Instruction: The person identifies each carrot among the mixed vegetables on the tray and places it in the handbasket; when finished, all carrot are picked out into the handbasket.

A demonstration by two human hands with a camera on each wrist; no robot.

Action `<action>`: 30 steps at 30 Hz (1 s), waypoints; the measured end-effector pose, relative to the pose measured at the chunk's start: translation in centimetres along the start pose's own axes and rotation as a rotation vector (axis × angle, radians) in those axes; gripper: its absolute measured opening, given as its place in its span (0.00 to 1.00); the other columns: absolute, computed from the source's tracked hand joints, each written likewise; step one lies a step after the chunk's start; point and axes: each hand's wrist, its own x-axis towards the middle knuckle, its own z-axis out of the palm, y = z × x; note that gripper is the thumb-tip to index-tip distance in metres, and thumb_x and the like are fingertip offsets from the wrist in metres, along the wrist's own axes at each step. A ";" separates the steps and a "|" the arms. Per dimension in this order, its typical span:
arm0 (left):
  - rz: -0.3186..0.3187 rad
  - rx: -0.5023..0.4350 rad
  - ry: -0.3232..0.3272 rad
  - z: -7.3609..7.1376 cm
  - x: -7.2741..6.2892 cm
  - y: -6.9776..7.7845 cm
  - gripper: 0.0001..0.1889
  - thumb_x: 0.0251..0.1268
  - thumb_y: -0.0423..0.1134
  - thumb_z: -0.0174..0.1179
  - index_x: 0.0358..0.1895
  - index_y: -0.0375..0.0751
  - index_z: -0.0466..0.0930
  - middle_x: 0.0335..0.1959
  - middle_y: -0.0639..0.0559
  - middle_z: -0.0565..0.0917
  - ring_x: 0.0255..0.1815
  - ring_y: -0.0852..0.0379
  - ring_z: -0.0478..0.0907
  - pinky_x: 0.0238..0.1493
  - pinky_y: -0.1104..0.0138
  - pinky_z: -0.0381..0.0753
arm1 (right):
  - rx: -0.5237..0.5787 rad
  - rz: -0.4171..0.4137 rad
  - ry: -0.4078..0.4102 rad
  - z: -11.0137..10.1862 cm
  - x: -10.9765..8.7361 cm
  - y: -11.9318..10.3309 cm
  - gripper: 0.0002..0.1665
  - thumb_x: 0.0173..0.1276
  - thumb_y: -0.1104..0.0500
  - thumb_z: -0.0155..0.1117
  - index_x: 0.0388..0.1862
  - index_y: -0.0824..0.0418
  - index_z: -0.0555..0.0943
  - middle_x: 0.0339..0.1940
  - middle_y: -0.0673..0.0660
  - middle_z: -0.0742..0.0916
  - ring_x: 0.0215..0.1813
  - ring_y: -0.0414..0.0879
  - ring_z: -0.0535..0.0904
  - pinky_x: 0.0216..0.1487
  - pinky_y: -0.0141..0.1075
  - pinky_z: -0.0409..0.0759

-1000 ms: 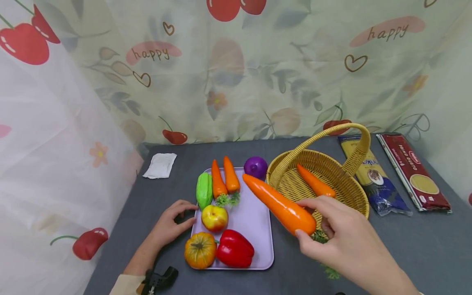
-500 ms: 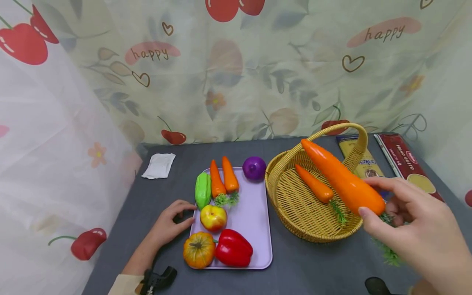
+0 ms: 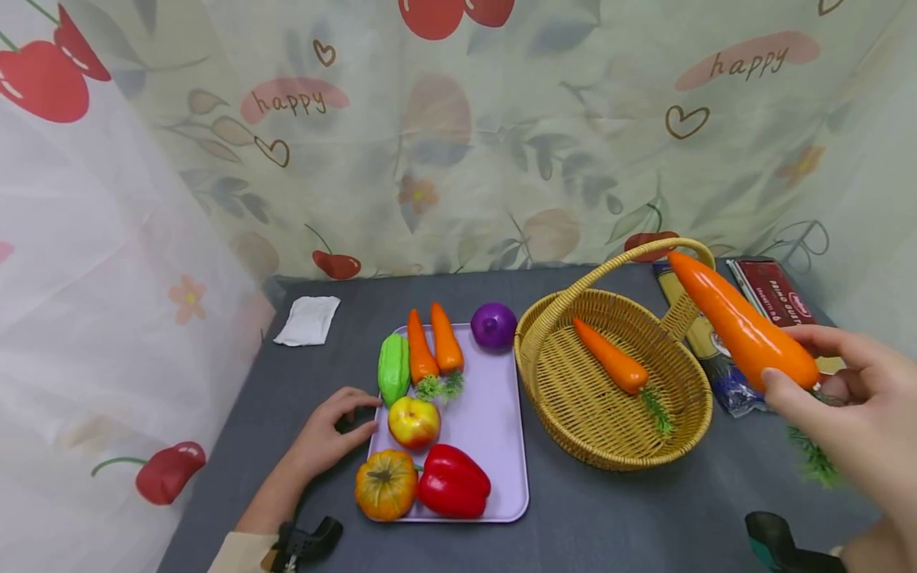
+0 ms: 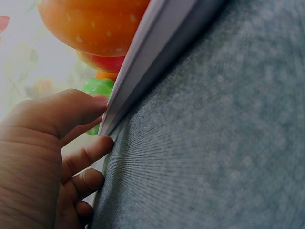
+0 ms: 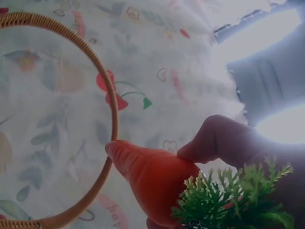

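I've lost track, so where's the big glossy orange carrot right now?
In the head view, the big carrot is at the right, pinched in the right hand, its tip visually overlapping the handle of the tan woven wicker basket.

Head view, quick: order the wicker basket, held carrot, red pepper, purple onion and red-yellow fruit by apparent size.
Largest first:
1. Wicker basket
2. Held carrot, perhaps enlarged by nearness
3. Red pepper
4. Purple onion and red-yellow fruit: too alike to rank
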 end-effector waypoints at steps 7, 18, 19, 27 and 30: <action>0.011 -0.008 0.004 0.0 0.0 -0.2 0.16 0.64 0.39 0.73 0.54 0.52 0.86 0.49 0.55 0.81 0.42 0.54 0.72 0.42 0.64 0.75 | -0.219 0.157 -0.142 0.8 2.4 1.0 0.33 0.70 0.56 0.66 0.66 0.74 0.71 0.49 0.71 0.76 0.24 0.49 0.69 0.19 0.37 0.67; 0.022 -0.006 0.007 0.0 0.0 -0.1 0.16 0.64 0.38 0.73 0.54 0.52 0.86 0.49 0.55 0.81 0.42 0.54 0.72 0.42 0.64 0.75 | -0.301 0.176 -0.373 3.6 5.9 4.7 0.40 0.71 0.43 0.65 0.68 0.72 0.70 0.53 0.74 0.79 0.41 0.61 0.73 0.30 0.44 0.71; 0.018 -0.004 0.006 0.0 0.0 0.0 0.16 0.64 0.39 0.73 0.54 0.52 0.86 0.49 0.55 0.81 0.42 0.54 0.72 0.42 0.64 0.75 | -0.291 0.152 -0.389 4.0 6.2 5.0 0.41 0.71 0.43 0.66 0.68 0.72 0.71 0.54 0.74 0.79 0.42 0.61 0.74 0.30 0.42 0.72; 0.012 0.001 0.004 0.0 0.0 0.2 0.16 0.63 0.39 0.73 0.54 0.51 0.86 0.49 0.54 0.81 0.42 0.54 0.73 0.42 0.64 0.75 | -0.267 0.028 -0.500 7.2 7.3 6.6 0.41 0.68 0.41 0.70 0.68 0.68 0.74 0.56 0.71 0.80 0.48 0.62 0.74 0.37 0.48 0.74; 0.014 0.004 0.004 0.0 0.0 0.2 0.16 0.63 0.39 0.73 0.54 0.51 0.86 0.49 0.54 0.81 0.42 0.54 0.73 0.42 0.64 0.74 | -0.253 0.005 -0.516 8.3 7.4 6.8 0.40 0.68 0.41 0.70 0.67 0.68 0.75 0.55 0.70 0.82 0.50 0.62 0.75 0.40 0.51 0.75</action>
